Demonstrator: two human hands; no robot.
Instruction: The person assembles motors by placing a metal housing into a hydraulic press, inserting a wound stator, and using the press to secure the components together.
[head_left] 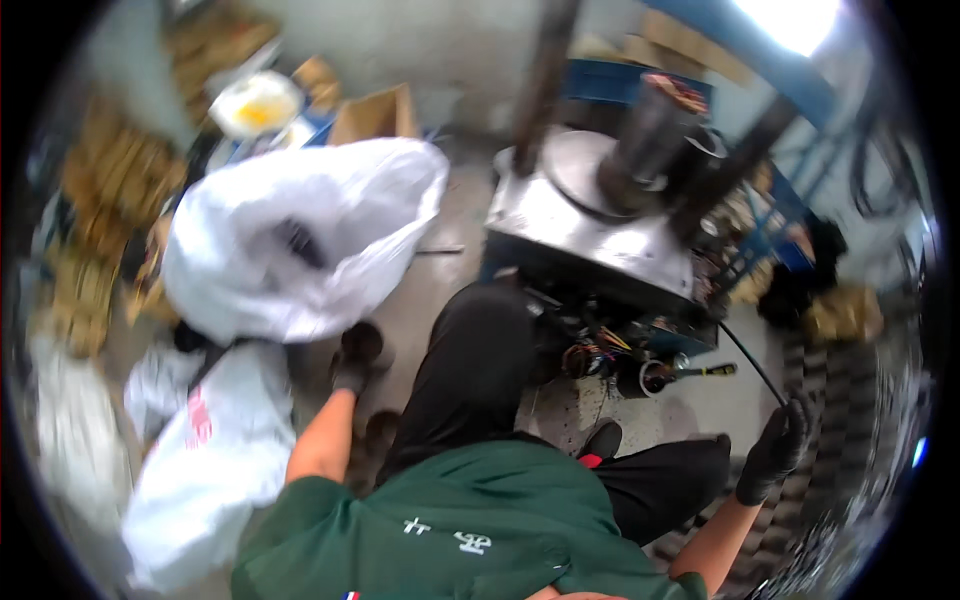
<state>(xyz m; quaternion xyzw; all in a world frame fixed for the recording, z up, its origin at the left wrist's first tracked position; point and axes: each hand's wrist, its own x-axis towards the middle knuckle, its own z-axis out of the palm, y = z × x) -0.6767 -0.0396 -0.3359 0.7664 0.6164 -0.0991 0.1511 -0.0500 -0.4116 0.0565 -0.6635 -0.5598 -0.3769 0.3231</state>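
Note:
My right hand (778,455), in a dark glove, is wrapped round the end of a thin dark lever rod (752,362) that slants up to the side of a press. This press has a bright steel bed (570,232). On the bed a dark metal cylinder (645,150) stands tilted in view, with reddish, copper-like scraps (678,92) at its top. Low on the left, my gloved left hand (350,377) is closed at a dark round part (362,342) and seems to hold it; its fingers are blurred. Beside my leg lies another dark round piece (382,428).
A large open white sack (400,190) with something dark inside stands left of the press. Filled white bags (215,460) lie nearer. Wires (600,350) and a tool with a yellow-black handle (705,370) lie below the bed. Cardboard (375,115) stands behind.

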